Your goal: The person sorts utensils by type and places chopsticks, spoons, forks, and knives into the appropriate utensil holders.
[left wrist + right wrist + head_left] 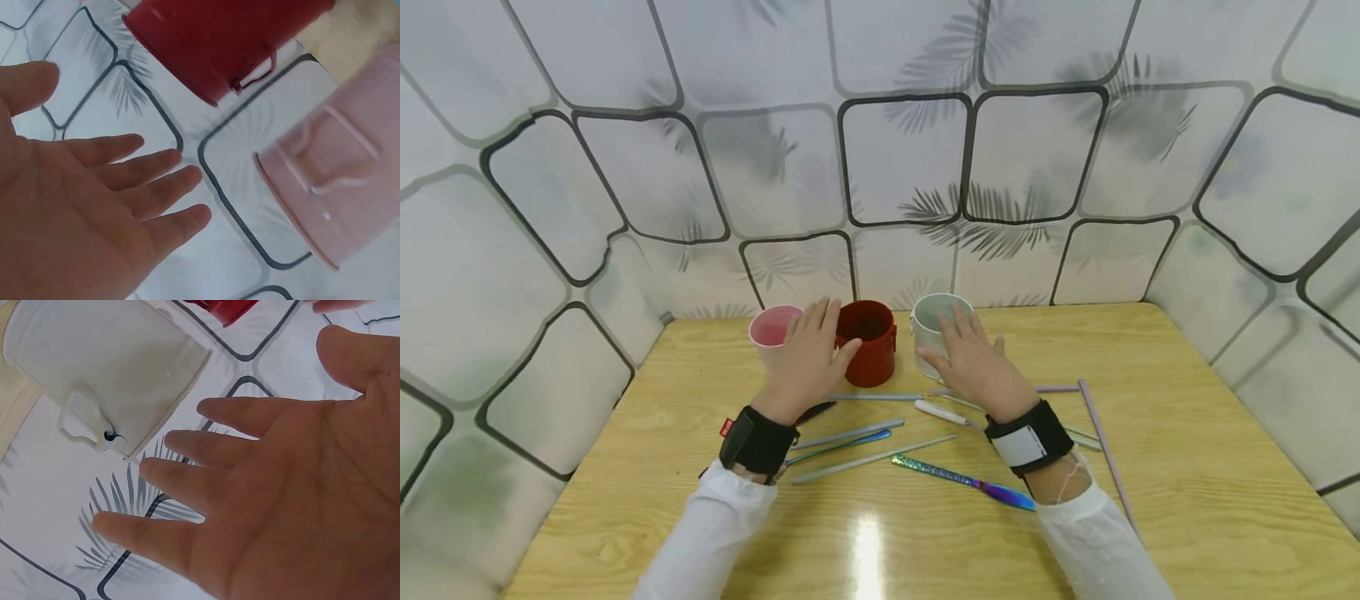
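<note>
My left hand (805,362) is raised, palm forward and fingers straight, in front of the pink bucket (767,329) and the red bucket (876,362). It holds nothing; in the left wrist view a gap shows between its fingertips and the pink bucket (369,206). Spread wide, the fingers of my right hand (985,362) overlap the white bucket (927,340) in the head view. The right wrist view shows that palm bare and the white bucket (119,369) beyond the fingertips. All three buckets stand upright in a row, small handles on their sides.
Several thin pale sticks (872,460) lie about the wooden table (655,500). Nearer me is a rainbow-coloured knife-like utensil (940,473). A white-handled tool (942,412) lies beside the right wrist. A long lilac stick (1105,450) lies at the right. Patterned cloth walls (902,158) surround the table.
</note>
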Tool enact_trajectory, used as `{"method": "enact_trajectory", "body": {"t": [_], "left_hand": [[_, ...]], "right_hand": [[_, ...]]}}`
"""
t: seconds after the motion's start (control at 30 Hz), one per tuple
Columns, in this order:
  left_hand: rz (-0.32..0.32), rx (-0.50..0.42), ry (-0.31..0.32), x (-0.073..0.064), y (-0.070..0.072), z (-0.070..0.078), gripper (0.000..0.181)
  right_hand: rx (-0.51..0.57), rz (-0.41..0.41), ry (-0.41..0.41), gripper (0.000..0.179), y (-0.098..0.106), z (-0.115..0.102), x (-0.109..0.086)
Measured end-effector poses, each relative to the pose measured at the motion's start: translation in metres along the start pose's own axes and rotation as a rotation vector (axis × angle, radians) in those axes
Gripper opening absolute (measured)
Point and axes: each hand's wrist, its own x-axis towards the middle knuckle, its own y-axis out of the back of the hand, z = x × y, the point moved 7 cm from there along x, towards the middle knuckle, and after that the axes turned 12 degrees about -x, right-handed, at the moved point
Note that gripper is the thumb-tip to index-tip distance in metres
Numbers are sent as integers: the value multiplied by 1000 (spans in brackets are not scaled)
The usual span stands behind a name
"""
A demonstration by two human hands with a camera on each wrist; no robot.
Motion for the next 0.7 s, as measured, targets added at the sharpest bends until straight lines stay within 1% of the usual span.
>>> {"method": "enact_trajectory", "body": {"t": [0.1,0.17,0.27,0.37,0.43,0.53,0.6,0.7], "left_hand": [[25,-37,-22,1,13,-12,70],[38,-95,-23,2,23,-24,68],[37,-165,30,2,35,-47,69],[2,-215,108,-1,42,-73,75],[-30,-250,154,-3,45,-88,82],[-65,-309,193,-6,47,-109,91],[-83,-341,217,-8,46,-120,96],[-97,-386,238,-11,42,-134,100]], "right_hand": [[2,21,12,73,0,1,-2],[-1,32,21,73,1,2,-3],[-4,34,44,73,1,3,-5],[-10,38,80,72,1,2,-8],[-10,46,105,71,2,1,-10],[3,81,146,66,4,-2,-12],[24,99,168,62,6,-3,-13],[87,111,183,56,12,-5,-15]]}}
